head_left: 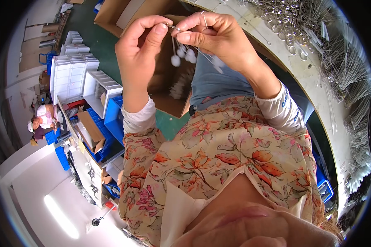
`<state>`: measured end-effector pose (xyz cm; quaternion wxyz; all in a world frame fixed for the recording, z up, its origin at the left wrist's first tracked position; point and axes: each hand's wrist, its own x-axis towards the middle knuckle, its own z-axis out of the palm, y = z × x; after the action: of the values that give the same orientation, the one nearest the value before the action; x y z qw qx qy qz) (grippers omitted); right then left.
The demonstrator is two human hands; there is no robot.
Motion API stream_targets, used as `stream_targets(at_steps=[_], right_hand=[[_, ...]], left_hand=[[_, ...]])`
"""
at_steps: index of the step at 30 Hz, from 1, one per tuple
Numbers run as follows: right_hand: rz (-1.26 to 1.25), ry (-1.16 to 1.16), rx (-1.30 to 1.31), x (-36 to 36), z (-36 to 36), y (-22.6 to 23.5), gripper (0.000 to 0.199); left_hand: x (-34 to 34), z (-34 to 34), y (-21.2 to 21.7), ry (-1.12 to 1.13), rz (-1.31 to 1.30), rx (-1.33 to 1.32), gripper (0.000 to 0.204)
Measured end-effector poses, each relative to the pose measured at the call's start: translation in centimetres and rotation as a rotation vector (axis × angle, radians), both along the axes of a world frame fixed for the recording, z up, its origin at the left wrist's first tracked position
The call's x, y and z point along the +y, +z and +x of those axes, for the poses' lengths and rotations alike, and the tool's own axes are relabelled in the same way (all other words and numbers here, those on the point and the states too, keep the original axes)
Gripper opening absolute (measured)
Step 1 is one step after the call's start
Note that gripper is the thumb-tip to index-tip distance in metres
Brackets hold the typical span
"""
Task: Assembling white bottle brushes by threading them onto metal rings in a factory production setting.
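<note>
Raised in front of me, my left hand [142, 45] pinches one side of a thin metal piece [174, 27], which looks like a small wire ring. Thumb and forefinger of my right hand [212, 35] close on its other side, so the fingertips nearly meet. Below the fingers hangs a bunch of small wire-stemmed brushes [176, 60], several with round white tufts. A longer white-bristled brush [216, 62] under my right hand is blurred. How the stems join the metal piece is hidden by my fingers.
Under my hands stands an open cardboard box [158, 84] with white brushes inside. A worktable [290, 66] on the right bears loose metal rings [290, 35] and heaps of wire-stemmed brushes [354, 61]. White crates [72, 72] and blue bins [114, 117] stand left; another person [45, 119] is farther off.
</note>
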<state>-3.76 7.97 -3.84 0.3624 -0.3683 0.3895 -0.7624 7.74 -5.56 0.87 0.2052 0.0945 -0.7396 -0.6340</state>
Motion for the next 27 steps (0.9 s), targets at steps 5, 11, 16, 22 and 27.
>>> stream_targets(at_steps=[5,11,16,22,27], right_hand=[[0.082,-0.145,0.163,1.1,-0.1,0.2,0.014],[0.005,-0.073,0.081,1.8,-0.4,0.0,0.014],[0.070,-0.061,0.111,2.0,-0.4,0.3,0.015],[0.049,-0.232,0.134,3.0,0.2,1.3,0.026],[0.047,-0.354,0.202,2.2,0.4,0.0,0.014]], left_hand=[[1.4,-0.9,-0.4,0.249,-0.976,0.277,0.010],[1.7,-0.7,-0.5,0.089,-0.224,0.071,0.009],[1.8,-1.2,-1.2,0.029,-0.210,0.157,0.007],[2.4,-2.0,-2.5,0.210,-0.336,0.336,0.004],[2.6,-2.7,-2.5,0.294,-0.843,0.432,0.007]])
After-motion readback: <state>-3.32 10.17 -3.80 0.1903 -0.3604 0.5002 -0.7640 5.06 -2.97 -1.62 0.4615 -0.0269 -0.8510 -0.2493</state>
